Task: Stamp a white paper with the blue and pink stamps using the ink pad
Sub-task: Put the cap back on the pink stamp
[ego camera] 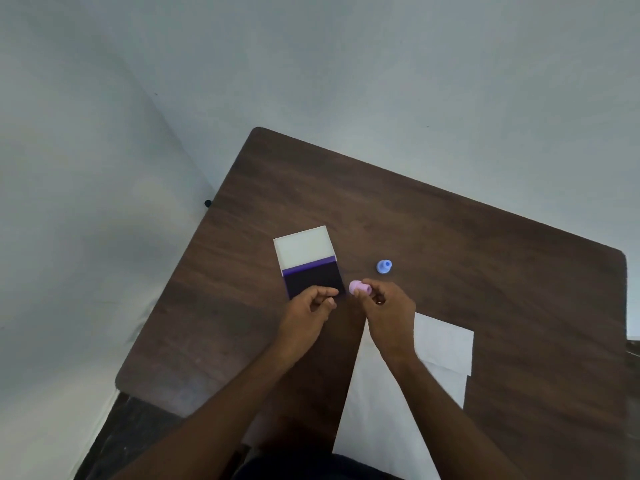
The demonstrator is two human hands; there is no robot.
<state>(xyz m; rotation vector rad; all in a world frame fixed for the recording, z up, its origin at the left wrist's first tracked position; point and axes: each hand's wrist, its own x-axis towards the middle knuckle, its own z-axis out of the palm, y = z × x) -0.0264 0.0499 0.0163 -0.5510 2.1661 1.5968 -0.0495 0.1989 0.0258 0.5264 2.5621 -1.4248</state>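
An ink pad (311, 276) lies open on the dark wooden table (450, 244), its white lid (304, 247) folded back and its dark pad facing up. My left hand (306, 317) rests on the pad's near edge, fingers curled against it. My right hand (388, 313) pinches the pink stamp (358, 287), held sideways just right of the pad. The blue stamp (383, 266) stands alone on the table beyond my right hand. White paper (443, 344) lies under and behind my right forearm.
The table is pushed into a corner of pale walls. Its left edge (162, 313) runs close to the ink pad. Bare wood stretches to the right and far side. A small dark object (207, 203) sits by the wall at left.
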